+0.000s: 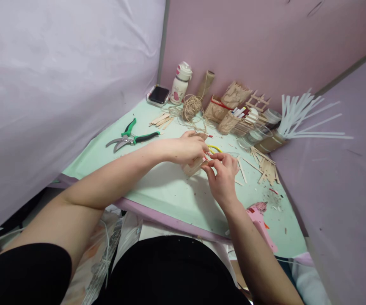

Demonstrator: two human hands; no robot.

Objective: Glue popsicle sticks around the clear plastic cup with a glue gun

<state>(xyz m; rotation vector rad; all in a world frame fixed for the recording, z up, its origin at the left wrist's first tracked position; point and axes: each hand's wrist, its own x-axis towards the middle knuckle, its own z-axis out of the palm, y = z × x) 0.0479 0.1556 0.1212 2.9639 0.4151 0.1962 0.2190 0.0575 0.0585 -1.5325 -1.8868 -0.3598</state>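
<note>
Left hand [196, 149], one: fingers curled down over a small wooden piece [191, 168], gripping it from above, the gap between thumb and fingers taken up by the wood. Right hand [223, 173], one: thumb and forefinger drawn together, pinching a thin brown sliver [205, 163] at the piece's right side; whether sliver and piece are joined, I cannot tell. The wooden piece, one, sits between the two hands above the near middle of the green tabletop [170, 181], much of it hidden by the left hand. Red bits among the fingers, too small to identify. Yellow loop [215, 148], one, just beyond the right hand, partly covered by it. Pruning shears [128, 136], one pair, blades apart, left of the hands. Pink glue gun [260, 224], one, lying near the right forearm, which partly covers it. Loose wooden sticks [267, 167], right of the hands, overlapping, past counting; a smaller bundle of sticks [163, 121] farther back. Along the back: phone [159, 95], one; white bottle [180, 84], one; twine ball [191, 108], one; twine roll [206, 83], one, upright; pen holder [229, 123], one, its pens overlapping; white rods [297, 114], many, fanned from a cardboard box [271, 142].
</note>
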